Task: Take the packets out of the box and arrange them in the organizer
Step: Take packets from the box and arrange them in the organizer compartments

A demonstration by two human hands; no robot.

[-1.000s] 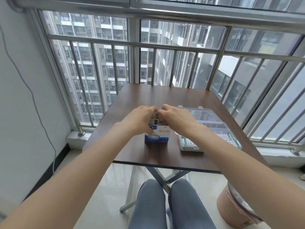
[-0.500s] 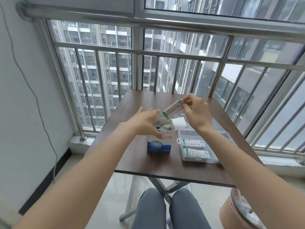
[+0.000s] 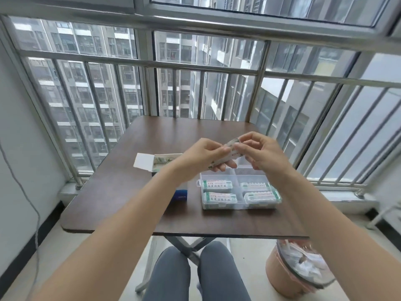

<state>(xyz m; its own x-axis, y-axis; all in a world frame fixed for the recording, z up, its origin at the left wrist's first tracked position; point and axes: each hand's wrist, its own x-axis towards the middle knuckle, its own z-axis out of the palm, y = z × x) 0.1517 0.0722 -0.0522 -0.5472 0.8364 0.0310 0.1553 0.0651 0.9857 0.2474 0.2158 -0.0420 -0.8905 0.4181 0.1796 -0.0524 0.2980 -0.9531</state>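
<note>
1. Both hands are raised above the counter. The left hand and the right hand each pinch one end of the same packet, which is held slanted in the air between them, clear of everything else.
2. The organizer, a clear compartmented case, sits directly under and just nearer me than the hands. Its four near cells already hold stacked packets. The cells right beneath the hands are mostly hidden, so I cannot tell their fill.
3. The box stands open to the outside of the left hand, partly behind the left forearm, flap up, with more packets visible inside.
4. Judgement: the step in hand is squaring up one packet before laying it into a cell.
5. To do it well: turn the packet flat and line its long side up with the stored packets, then lower it straight down into an unfilled cell under the hands.
6. Let one hand go only once the packet rests flat; a tilted drop would likely catch on a divider.
</note>
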